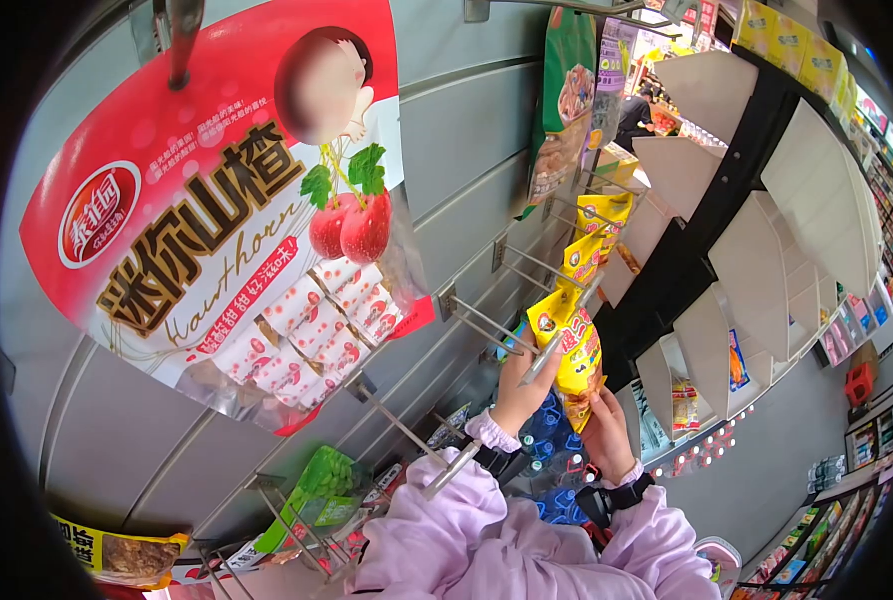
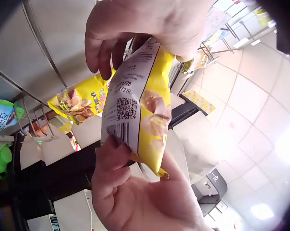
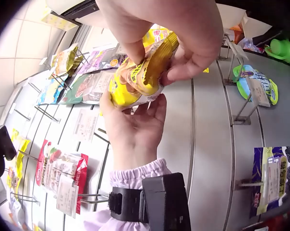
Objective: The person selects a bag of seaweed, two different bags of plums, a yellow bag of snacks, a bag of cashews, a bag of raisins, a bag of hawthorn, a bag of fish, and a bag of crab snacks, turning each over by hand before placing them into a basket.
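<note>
Head view: left hand [image 1: 520,396] (partly hidden) and right hand [image 1: 610,438] grip a yellow packet [image 1: 580,358].

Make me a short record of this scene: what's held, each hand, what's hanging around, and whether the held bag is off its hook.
Held: yellow snack bag
Left hand: grips the bag
Right hand: grips the bag's lower end, in the head view
Behind it: more yellow bags, in a row
Head view, left: large red hawthorn bag on a metal hook
Backdrop: grey slatted wall
Off its hook: cannot tell
</note>
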Action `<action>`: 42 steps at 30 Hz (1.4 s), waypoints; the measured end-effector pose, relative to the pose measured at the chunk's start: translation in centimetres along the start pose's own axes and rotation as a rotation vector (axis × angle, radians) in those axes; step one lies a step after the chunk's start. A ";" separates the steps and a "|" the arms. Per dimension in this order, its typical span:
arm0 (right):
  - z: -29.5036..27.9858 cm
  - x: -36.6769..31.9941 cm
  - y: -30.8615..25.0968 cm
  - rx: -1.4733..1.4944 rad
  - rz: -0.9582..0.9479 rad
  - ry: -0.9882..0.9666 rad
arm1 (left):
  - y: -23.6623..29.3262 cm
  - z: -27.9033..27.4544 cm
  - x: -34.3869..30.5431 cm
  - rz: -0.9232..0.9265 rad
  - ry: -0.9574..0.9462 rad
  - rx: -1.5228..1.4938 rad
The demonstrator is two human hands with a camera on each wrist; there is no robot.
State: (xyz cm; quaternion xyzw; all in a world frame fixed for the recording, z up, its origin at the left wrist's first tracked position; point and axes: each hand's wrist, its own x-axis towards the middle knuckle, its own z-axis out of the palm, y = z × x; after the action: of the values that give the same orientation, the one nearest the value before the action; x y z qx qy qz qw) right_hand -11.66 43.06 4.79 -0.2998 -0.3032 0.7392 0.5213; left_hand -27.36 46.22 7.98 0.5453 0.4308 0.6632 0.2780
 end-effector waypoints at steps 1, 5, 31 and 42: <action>0.0 0.0 -0.1 -0.006 -0.002 0.001 | -0.4 0.0 0.0 -0.013 0.002 -0.048; -0.1 0.3 -0.1 -0.015 -0.008 0.009 | -1.4 0.5 0.5 -0.079 0.069 -0.159; -4.6 0.3 5.1 -0.342 0.304 -0.109 | -5.4 -3.3 -0.6 -0.126 0.142 0.282; -17.1 -20.0 0.5 -0.761 -0.072 0.167 | -3.7 2.2 -13.5 -0.249 -0.060 0.200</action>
State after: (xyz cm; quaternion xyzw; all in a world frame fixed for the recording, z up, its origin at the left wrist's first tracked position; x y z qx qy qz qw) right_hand 6.57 26.14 -3.97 -0.5201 -0.5225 0.5281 0.4215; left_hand -22.23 37.26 -1.73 0.5324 0.5503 0.5607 0.3151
